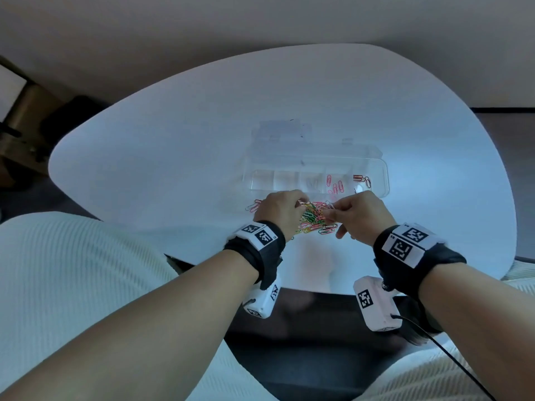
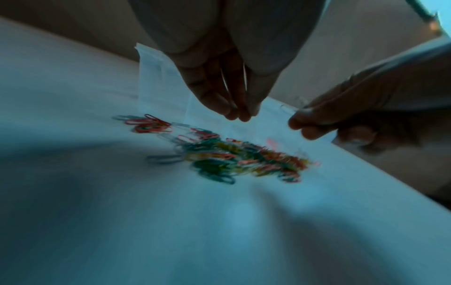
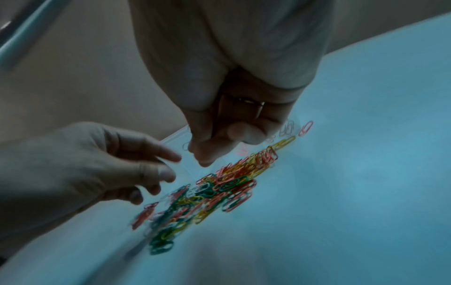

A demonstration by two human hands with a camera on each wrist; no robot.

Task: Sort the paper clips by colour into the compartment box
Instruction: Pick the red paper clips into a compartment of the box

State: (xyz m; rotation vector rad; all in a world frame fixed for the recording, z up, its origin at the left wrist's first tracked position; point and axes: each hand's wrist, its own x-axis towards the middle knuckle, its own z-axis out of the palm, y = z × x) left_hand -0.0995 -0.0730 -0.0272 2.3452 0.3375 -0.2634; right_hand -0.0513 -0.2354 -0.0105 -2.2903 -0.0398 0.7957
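— So, where do the paper clips lie?
— In a mixed heap on the white worktop, just in front of the clear compartment box, between the two hands and partly under them.
— And the left hand?
— It hovers over the heap's left side, fingertips drawn together and pointing down. Its grip looks pinched, but whether a clip sits in it I cannot tell.
— The right hand?
— Its grip is closed: thumb and forefinger pinch a pale clip just above the heap's right edge, near the box's front wall.
— Anything in the box?
— Pink clips in one compartment, darker red ones in the next to the right, a pale one to the left.
— Strays?
— A few red clips lie just left of the left hand.
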